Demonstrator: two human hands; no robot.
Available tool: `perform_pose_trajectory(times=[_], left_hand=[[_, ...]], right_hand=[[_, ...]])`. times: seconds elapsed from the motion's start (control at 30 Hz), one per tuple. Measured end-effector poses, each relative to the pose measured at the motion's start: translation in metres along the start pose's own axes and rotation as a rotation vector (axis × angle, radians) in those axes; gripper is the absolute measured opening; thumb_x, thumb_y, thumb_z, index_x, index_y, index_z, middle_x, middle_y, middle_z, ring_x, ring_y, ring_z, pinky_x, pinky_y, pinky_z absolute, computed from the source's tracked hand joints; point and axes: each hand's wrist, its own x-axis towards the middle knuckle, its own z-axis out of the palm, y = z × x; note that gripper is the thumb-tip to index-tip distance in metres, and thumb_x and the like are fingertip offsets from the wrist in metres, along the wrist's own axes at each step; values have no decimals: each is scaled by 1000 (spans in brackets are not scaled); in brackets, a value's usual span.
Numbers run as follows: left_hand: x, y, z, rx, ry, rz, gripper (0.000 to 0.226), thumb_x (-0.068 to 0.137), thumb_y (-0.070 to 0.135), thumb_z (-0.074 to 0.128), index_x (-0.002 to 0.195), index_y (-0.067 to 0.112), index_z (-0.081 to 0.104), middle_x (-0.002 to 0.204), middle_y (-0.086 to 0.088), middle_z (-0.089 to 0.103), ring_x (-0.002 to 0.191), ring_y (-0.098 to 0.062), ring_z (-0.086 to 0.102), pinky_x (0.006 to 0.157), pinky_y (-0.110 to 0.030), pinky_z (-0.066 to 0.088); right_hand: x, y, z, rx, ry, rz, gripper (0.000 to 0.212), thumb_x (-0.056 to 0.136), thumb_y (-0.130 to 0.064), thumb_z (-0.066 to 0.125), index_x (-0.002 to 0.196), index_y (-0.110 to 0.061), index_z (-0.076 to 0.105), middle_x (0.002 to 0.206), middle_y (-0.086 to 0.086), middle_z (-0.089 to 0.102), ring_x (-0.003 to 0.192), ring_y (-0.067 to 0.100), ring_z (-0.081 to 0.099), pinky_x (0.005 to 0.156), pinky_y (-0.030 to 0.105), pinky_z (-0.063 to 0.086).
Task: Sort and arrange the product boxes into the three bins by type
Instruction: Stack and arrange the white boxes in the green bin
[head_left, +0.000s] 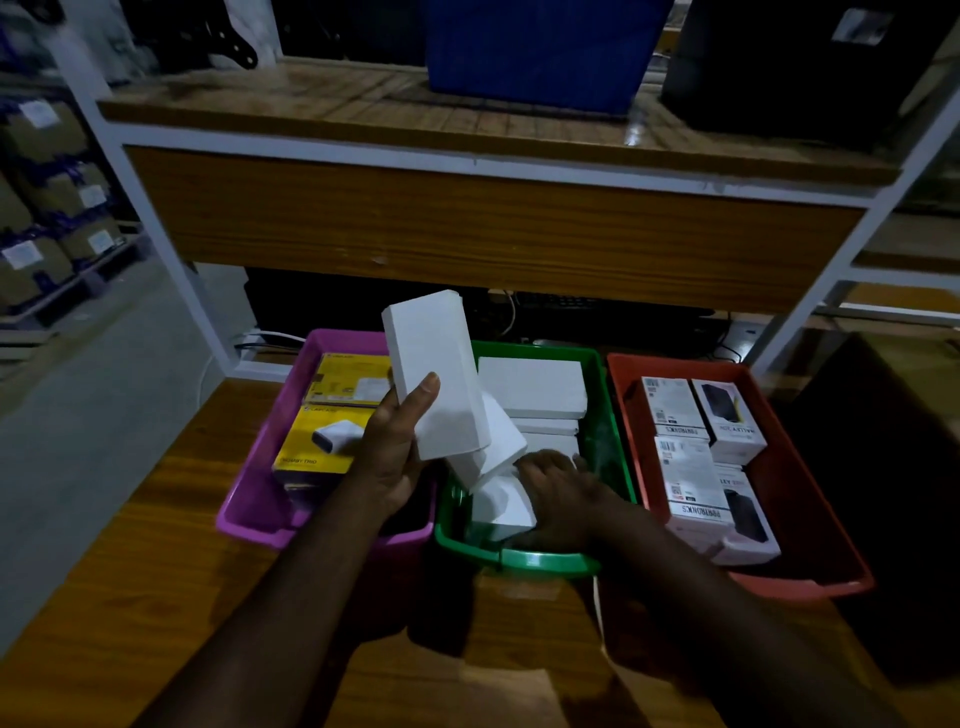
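Three bins stand side by side on the wooden table: a purple bin (249, 499) with yellow boxes (317, 441), a green bin (524, 558) with plain white boxes (530, 387), and a red bin (800, 525) with white-and-black printed boxes (685, 467). My left hand (392, 447) grips a long white box (436, 374), held upright and tilted above the gap between the purple and green bins. My right hand (558, 488) lies inside the green bin, fingers spread on the white boxes there; loose white boxes (498, 499) lean beside it.
A wooden shelf board (467, 228) on a white metal frame stands just behind the bins, with a blue crate (540, 47) on top. Cables run under the shelf. Stacked cartons (47, 208) fill racks at the far left. A dark object (893, 493) sits right of the red bin.
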Motion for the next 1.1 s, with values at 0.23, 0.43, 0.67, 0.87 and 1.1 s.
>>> perform_pose_trajectory(times=[0.23,0.43,0.67,0.87,1.1], left_hand=[[2,4,6,-22,-52,-27,62,82,38,71,139,18,56,122,-10,72,98,-24,73,72,-36,60],[0,-3,24,-35,-179,-91,79,65,48,89,133,19,62,126,-14,70,105,-31,70,89,-47,57],[2,1,17,-38,-130,-150,83,61,51,87,134,19,62,124,-15,70,104,-33,69,84,-53,57],[-4,-16,22,-24,-114,-119,92,56,52,93,134,15,61,129,-25,65,115,-43,62,99,-63,47],[1,-4,14,57,67,-40,66,72,42,86,129,17,64,114,-11,75,99,-30,73,79,-39,57]], right_hand=[[-16,-10,-62,1369,246,165,35,105,-44,50,140,-39,55,131,-10,67,118,19,66,85,28,56],[-7,-24,-60,1507,299,195,36,102,-30,62,138,-33,57,125,2,72,103,25,75,81,41,61],[-13,0,-66,946,286,149,32,96,-44,67,126,-36,62,117,-11,67,109,14,67,91,40,58],[1,4,-73,636,159,55,98,64,-54,88,141,-37,30,123,-11,59,109,11,62,90,33,55],[30,24,-62,-123,145,14,108,67,-73,63,156,-21,30,151,8,44,135,33,44,111,46,38]])
